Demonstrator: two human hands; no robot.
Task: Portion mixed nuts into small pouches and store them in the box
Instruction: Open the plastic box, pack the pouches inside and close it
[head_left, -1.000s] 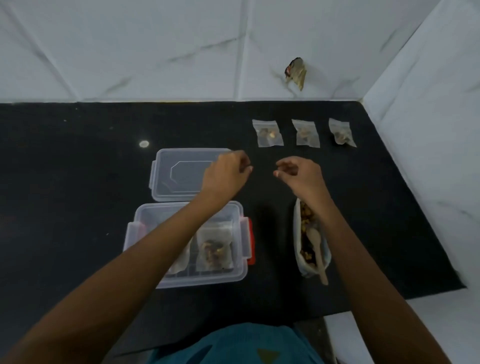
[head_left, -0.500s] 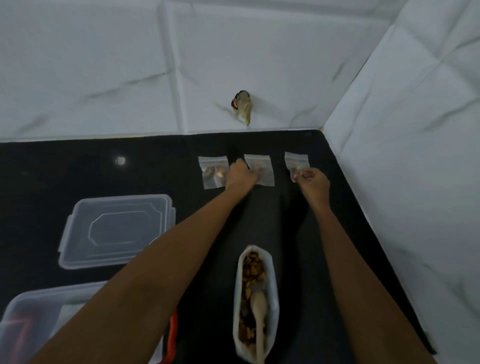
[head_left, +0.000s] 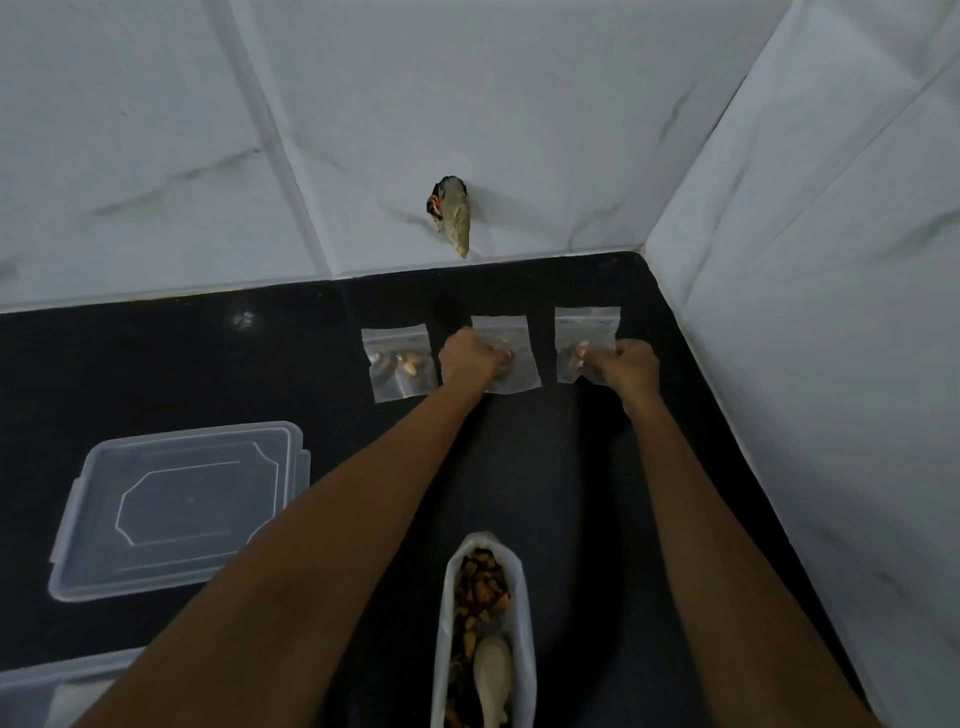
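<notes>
1. Where the black counter (head_left: 156, 374) runs off the lower left corner, only part of the clear box (head_left: 31, 691) shows, and its lid (head_left: 176, 509) lies flat just behind it.
2. Three small pouches lie in a row near the back wall; the left pouch (head_left: 400, 364) lies untouched, a few nuts inside.
3. The left hand (head_left: 467, 358) curls its fingers onto the middle pouch (head_left: 519, 338), gripping its left side while the pouch lies on the counter.
4. Between the forearms, near the bottom edge, an open bag (head_left: 445, 623) holds mixed nuts (head_left: 480, 587), with a wooden spoon (head_left: 493, 675) in it.
5. The right hand (head_left: 626, 366) pinches the lower part of the right pouch (head_left: 587, 327), fingers curled, with nuts showing beside the fingertips.
</notes>
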